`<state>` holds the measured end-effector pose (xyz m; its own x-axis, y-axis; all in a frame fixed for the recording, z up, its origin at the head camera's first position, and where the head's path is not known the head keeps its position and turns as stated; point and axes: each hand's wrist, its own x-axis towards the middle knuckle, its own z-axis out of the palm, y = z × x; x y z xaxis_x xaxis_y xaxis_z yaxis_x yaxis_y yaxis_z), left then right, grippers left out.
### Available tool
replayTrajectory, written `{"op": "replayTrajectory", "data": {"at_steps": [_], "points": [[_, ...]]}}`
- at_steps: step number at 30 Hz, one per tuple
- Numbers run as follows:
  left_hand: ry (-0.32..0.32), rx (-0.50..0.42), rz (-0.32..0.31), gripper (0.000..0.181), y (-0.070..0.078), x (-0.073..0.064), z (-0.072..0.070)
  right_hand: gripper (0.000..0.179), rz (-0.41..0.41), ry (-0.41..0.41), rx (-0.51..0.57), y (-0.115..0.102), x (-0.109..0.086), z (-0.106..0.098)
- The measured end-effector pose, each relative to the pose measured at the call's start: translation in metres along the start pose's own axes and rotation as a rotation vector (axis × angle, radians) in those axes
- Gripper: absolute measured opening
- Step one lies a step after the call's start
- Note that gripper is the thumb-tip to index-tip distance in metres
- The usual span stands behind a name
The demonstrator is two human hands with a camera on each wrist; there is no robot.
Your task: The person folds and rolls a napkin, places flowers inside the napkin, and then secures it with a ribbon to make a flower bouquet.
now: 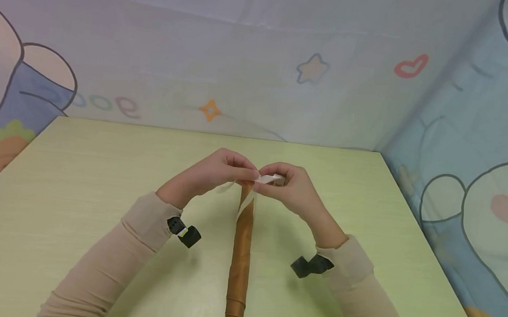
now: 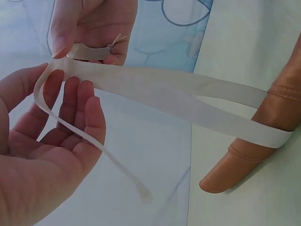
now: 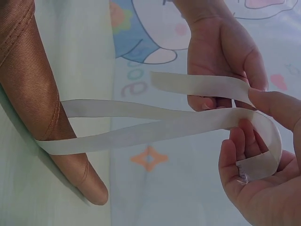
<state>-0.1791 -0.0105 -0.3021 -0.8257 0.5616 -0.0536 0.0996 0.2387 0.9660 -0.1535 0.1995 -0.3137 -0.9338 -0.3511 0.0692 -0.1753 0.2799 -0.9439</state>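
A long, narrow roll of brown satiny cloth (image 1: 240,267) lies lengthwise on the table. Around it, near its far end, passes a cream ribbon (image 2: 155,89), whose two strands rise from the roll and meet at the fingertips. My left hand (image 1: 210,172) pinches the ribbon between thumb and fingers where the strands come together. Close against it, my right hand (image 1: 294,189) also pinches the ribbon with thumb and forefinger. One loose tail hangs past the left fingers. In the right wrist view, the other tail bends over the right fingers (image 3: 230,160), its cut end frayed.
The pale yellow-green table (image 1: 99,186) extends on both sides of the roll. Behind it hangs a printed cloth backdrop (image 1: 177,48) with cartoon figures, and a similar one stands along the right side. Each wrist carries a small black camera (image 1: 189,235).
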Motion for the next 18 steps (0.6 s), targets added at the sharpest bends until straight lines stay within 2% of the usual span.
{"op": "replayTrajectory", "data": {"at_steps": [5, 10, 14, 18], "points": [[0.011, 0.003, 0.003, 0.024, -0.002, 0.000, 0.000, 0.026, -0.028, 0.029, -0.013, -0.001, 0.000, 0.003], [0.003, -0.042, 0.026, 0.023, -0.005, -0.001, 0.000, 0.020, -0.051, 0.047, 0.000, -0.001, 0.000, 0.005], [-0.009, -0.077, 0.033, 0.026, -0.009, -0.003, -0.001, 0.019, -0.055, 0.042, 0.006, 0.000, -0.001, 0.005], [-0.011, -0.075, 0.029, 0.026, -0.015, -0.003, -0.003, 0.021, -0.063, 0.028, 0.005, 0.001, 0.000, 0.004]]}}
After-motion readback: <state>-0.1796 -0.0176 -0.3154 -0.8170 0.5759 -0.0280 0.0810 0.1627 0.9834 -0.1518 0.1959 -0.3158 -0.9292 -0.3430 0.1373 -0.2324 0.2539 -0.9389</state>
